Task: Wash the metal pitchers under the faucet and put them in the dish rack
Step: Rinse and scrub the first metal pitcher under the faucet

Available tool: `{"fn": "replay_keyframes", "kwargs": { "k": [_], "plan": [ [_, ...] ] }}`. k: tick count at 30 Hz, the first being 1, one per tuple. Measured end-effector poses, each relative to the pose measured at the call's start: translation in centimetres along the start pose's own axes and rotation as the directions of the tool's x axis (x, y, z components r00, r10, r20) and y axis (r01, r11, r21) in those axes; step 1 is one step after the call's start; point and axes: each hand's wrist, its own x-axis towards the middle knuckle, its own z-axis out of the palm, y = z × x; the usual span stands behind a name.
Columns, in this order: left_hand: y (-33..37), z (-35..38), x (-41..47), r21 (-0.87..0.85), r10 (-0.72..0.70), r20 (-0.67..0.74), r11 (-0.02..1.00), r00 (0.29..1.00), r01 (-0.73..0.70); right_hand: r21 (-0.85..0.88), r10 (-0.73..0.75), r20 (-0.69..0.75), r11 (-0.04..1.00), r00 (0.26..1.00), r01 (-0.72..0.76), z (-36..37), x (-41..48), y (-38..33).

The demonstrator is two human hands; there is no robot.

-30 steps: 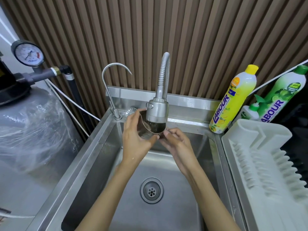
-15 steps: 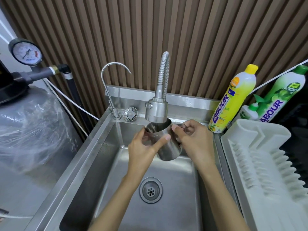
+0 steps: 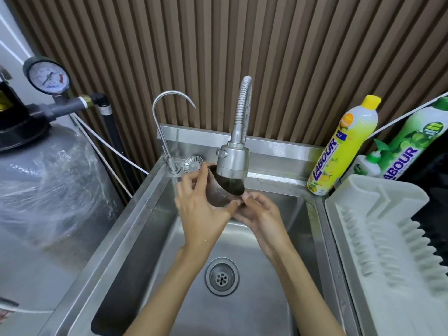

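A small metal pitcher [image 3: 221,194] is held tilted under the faucet's spray head [image 3: 233,161], its open mouth facing up and to the right. My left hand [image 3: 202,209] wraps its left side with the thumb across the front. My right hand [image 3: 260,215] holds it from below and the right, fingertips at the rim. Both hands are above the steel sink [image 3: 150,214]. The white dish rack [image 3: 388,243] at the right holds nothing that I can see. Whether water runs is hard to tell.
A thin curved tap [image 3: 167,132] stands at the sink's back left. Yellow [image 3: 339,151] and green [image 3: 412,146] detergent bottles and a small pump bottle [image 3: 368,166] stand behind the rack. A grey tank [image 3: 48,190] with a pressure gauge [image 3: 48,77] is on the left. The drain [image 3: 221,276] lies below my hands.
The pitcher has gone from upright and lower, right of the faucet, back up under the spray head and tilted. My right hand moved from its handle side down to beneath it.
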Motion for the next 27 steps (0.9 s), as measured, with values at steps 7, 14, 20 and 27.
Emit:
{"fn": "replay_keyframes", "kwargs": {
  "k": [7,14,20,27],
  "plan": [
    [0.3,0.6,-1.0,-0.083,-0.212,0.161,0.970,0.964,0.228,-0.452,-0.108,-0.252,0.892,0.962,-0.018,0.1,-1.5,-3.5],
    [-0.6,1.8,-0.4,-0.487,-0.169,0.345,0.809,0.923,0.330,-0.625,-0.394,-0.214,0.759,0.894,0.185,1.0,-2.0,-3.9],
    [-0.3,1.2,0.8,-0.388,0.003,0.127,0.920,0.992,0.047,-0.112,-0.141,-0.080,0.985,0.987,0.132,0.2,0.1,-0.7],
    [-0.6,0.1,0.0,-0.066,-0.022,0.022,0.998,1.000,0.024,-0.110,-0.023,-0.071,0.994,0.997,0.015,0.1,-0.6,-0.1]
  ]
}}
